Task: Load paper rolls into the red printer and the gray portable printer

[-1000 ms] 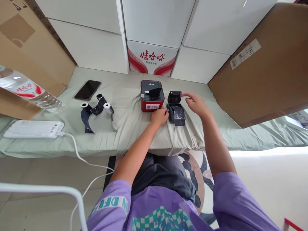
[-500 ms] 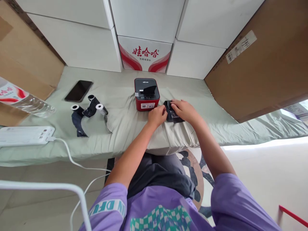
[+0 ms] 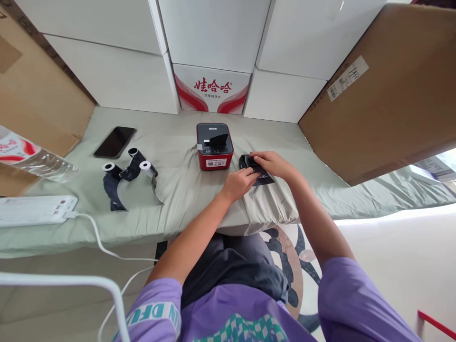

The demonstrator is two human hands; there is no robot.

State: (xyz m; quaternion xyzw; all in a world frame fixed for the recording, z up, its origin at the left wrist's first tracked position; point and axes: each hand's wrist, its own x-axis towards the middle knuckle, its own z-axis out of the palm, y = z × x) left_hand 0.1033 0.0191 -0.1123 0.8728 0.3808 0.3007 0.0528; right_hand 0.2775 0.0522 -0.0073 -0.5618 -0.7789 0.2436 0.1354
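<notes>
A dark paper strip (image 3: 264, 181), glossy and marked with light print, lies on the cloth to the right of a red and black printer (image 3: 215, 151). My left hand (image 3: 239, 185) reaches over it from the left, fingers stretched out flat on its surface. From the right, my right hand (image 3: 272, 164) has its fingers bent over the strip's far edge, the fingertips partly hidden. The printer stands upright with a black fin-like piece on its top, untouched by either hand.
Left of the printer lie several small paper rolls (image 3: 112, 168) with dark trailing ends. Beyond them are a phone (image 3: 115, 142), a water bottle (image 3: 39, 159) and a white power bank (image 3: 35, 211) with a cable. A cardboard box (image 3: 377, 104) flanks the right; white cartons (image 3: 213, 35) line the back.
My left hand has gone from curled at the strip's left edge to fingers extended across it. My right hand stays at the far edge. The whole view has shifted slightly.
</notes>
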